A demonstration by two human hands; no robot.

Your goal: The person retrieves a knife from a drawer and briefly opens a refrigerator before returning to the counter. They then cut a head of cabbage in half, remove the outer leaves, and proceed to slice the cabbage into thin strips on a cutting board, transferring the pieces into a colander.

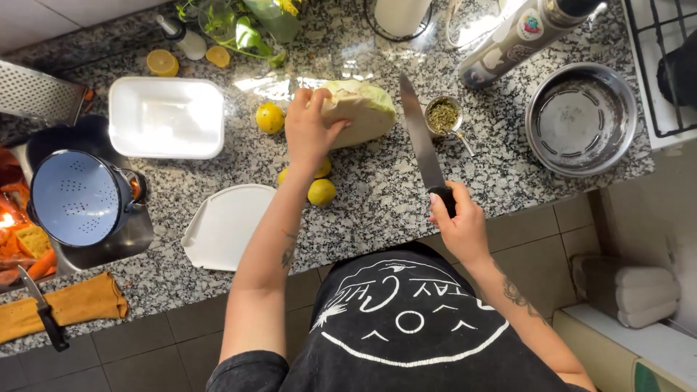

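My left hand (308, 127) grips the cut edge of a pale green cabbage half (363, 110) lying on the speckled granite counter (377, 189). My right hand (457, 221) holds the black handle of a large chef's knife (420, 134); its blade points away from me, just right of the cabbage. Three lemons lie around my left wrist: one (269, 117) to the left of the hand, one (321, 192) near my forearm and one (321, 168) partly hidden under the wrist.
A white rectangular tray (166, 117) and a white lid (226, 226) sit to the left. A blue colander (78, 196) stands in the sink. A steel bowl (581, 120), a small cup of dried herbs (443, 115), a thermos (519, 33), a stove edge (661, 65), and a second knife (45, 312) on a yellow cloth (72, 306) surround them.
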